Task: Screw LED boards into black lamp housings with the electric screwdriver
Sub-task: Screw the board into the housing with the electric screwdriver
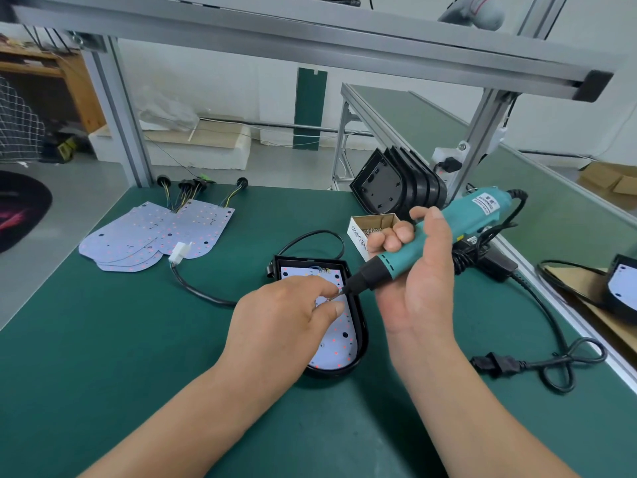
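A green-matted workbench (103, 339) framed in aluminium profile fills the view. At its rear left lies a fanned stack of white LED boards (151, 232) with wired black plugs. At rear right, a row of empty black plastic lamp housings (396, 184) leans on a post. Just in front of them, an open cardboard box (358, 232) holds small silver screws. A looped black power cord (551, 360) lies at the right.

In the middle, one black lamp housing (360, 326) lies flat with a white LED board (336, 343) inside it. The left hand (282, 319) covers the board's centre, thumb and forefinger pinching what looks like a small silver screw (330, 299). The right hand (420, 270) has its fingers curled round the teal electric screwdriver (448, 232), whose black tip slants down to that pinch.
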`<state>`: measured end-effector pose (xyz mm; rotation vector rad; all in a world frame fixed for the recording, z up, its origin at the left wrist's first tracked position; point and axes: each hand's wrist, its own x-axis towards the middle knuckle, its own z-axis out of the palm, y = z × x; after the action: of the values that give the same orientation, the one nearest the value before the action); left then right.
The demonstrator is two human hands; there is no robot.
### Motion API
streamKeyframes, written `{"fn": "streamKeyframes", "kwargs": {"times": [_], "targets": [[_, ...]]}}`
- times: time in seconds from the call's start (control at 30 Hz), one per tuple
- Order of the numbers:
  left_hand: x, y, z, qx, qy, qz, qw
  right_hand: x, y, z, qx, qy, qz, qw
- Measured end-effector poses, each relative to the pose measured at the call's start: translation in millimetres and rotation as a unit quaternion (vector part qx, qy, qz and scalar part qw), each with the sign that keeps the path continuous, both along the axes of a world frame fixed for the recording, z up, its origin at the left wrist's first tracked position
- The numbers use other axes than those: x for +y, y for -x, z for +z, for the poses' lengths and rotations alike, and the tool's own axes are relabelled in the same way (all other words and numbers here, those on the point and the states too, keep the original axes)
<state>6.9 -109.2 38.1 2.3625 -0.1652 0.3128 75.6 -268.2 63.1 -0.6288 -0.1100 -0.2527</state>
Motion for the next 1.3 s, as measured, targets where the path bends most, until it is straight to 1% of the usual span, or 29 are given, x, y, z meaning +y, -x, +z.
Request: {"fn": "streamKeyframes", "kwargs": {"times": [0.2, 0.3, 0.4, 0.47, 0.53, 0.63, 0.73, 0.97, 1.13, 1.3], "targets": [[0, 2, 2, 0.004, 0.063, -0.015, 0.998, -5, -4, -1, 0.008, -0.030, -0.003, 1.000], [6, 1, 5, 0.000, 0.076, -0.014, 0.997, -8, -5, 0, 0.012, -0.039, -0.010, 0.999], [19, -7, 10, -0.012, 0.098, 0.037, 0.994, -14, -8, 1, 0.014, -0.047, -0.019, 0.999], [30, -18, 9, 0.006, 0.110, 0.091, 0.990, -19, -11, 2, 0.016, -0.043, -0.035, 0.998], [38, -28, 5, 0.047, 0.093, 0.124, 0.987, -23, -15, 2, 0.019, -0.030, -0.057, 0.998], [37, -33, -2, 0.114, 0.050, 0.119, 0.985, -26, -21, 0, 0.018, -0.004, -0.091, 0.996], [33, -34, -9, 0.135, 0.014, 0.111, 0.984, -24, -24, -1, 0.007, 0.026, -0.100, 0.995], [33, -36, -13, 0.166, 0.005, 0.111, 0.980, -21, -35, -7, 0.018, 0.085, -0.124, 0.988], [36, -41, -15, 0.186, 0.026, 0.083, 0.979, -18, -42, -11, 0.013, 0.127, -0.142, 0.982], [37, -40, -15, 0.189, 0.067, 0.080, 0.976, -15, -43, -15, 0.003, 0.151, -0.143, 0.978]]}}
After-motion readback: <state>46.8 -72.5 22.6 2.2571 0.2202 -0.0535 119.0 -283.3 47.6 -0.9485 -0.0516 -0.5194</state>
